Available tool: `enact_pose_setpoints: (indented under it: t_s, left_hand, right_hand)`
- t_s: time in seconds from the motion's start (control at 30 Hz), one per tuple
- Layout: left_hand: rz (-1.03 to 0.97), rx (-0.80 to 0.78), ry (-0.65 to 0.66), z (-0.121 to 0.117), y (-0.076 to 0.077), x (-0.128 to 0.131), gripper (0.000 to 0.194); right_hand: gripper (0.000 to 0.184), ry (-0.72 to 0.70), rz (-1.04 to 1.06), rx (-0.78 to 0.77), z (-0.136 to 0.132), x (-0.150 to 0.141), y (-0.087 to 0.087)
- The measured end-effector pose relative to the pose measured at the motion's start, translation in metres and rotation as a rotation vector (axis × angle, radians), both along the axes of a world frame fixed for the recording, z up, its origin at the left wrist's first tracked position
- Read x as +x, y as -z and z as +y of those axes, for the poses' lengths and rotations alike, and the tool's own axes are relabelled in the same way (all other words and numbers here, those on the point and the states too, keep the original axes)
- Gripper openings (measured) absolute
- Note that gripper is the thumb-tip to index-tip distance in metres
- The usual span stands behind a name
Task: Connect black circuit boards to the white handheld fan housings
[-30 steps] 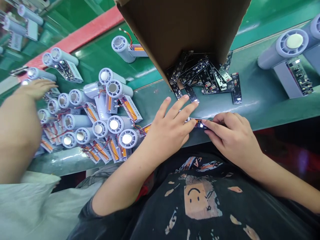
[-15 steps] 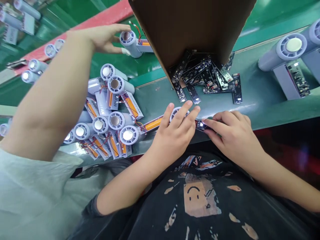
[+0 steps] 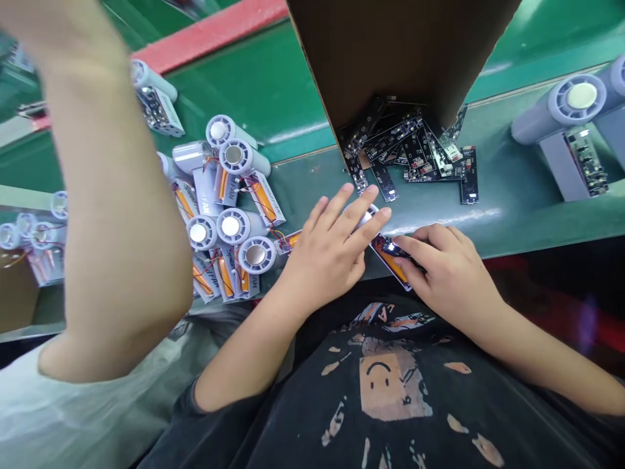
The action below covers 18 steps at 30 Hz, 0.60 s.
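Observation:
My left hand (image 3: 329, 244) lies over a grey-purple mini fan, fingers stretched across its round head (image 3: 370, 213) and holding it at the bench edge. Much of that head is hidden under the fingers. The fan's open handle (image 3: 394, 267), with an orange battery inside, slants down toward my body. Between thumb and forefinger, my right hand (image 3: 439, 267) pinches a small black circuit board (image 3: 390, 247) above the open handle. Beyond both hands, a heap of black circuit boards (image 3: 415, 146) spills from the mouth of a cardboard box (image 3: 400, 52).
Several fans with wires and orange batteries (image 3: 234, 225) crowd the bench (image 3: 502, 221) to my left. At the right stands a fan with its board fitted (image 3: 561, 137). A co-worker's bare arm (image 3: 122, 215) reaches across the left side. A red rail (image 3: 209, 39) runs behind.
The fan under my left hand has turned, exposing its battery handle. A co-worker's hand reached the fan beside the box, then withdrew left; that fan has gone from there.

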<state>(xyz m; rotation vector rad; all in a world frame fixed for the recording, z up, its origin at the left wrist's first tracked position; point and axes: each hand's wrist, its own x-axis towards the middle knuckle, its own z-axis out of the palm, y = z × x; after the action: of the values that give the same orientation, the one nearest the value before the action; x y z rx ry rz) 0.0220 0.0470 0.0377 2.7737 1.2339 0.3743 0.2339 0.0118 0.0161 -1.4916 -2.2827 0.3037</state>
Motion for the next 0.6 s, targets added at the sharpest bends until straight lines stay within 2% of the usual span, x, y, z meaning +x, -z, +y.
enact_pose_setpoints:
  t_s: [0.1, 0.2, 0.4, 0.6]
  left_hand:
    - [-0.013, -0.057, 0.041, 0.010, 0.006, -0.001, 0.047]
    - [-0.062, -0.039, 0.014, 0.013, 0.012, 0.001, 0.038]
    - [-0.137, -0.019, -0.021, 0.008, 0.018, 0.002, 0.035]
    - [-0.150, -0.034, -0.044, 0.006, 0.018, 0.002, 0.036]
  right_hand:
    - [0.025, 0.003, -0.032, 0.000, 0.000, -0.003, -0.004]
    - [0.025, 0.016, -0.059, -0.002, 0.001, -0.007, -0.006]
    - [0.025, 0.009, -0.022, -0.026, 0.006, -0.010, -0.004]
    - [0.021, 0.017, 0.084, -0.117, 0.010, -0.006, -0.003]
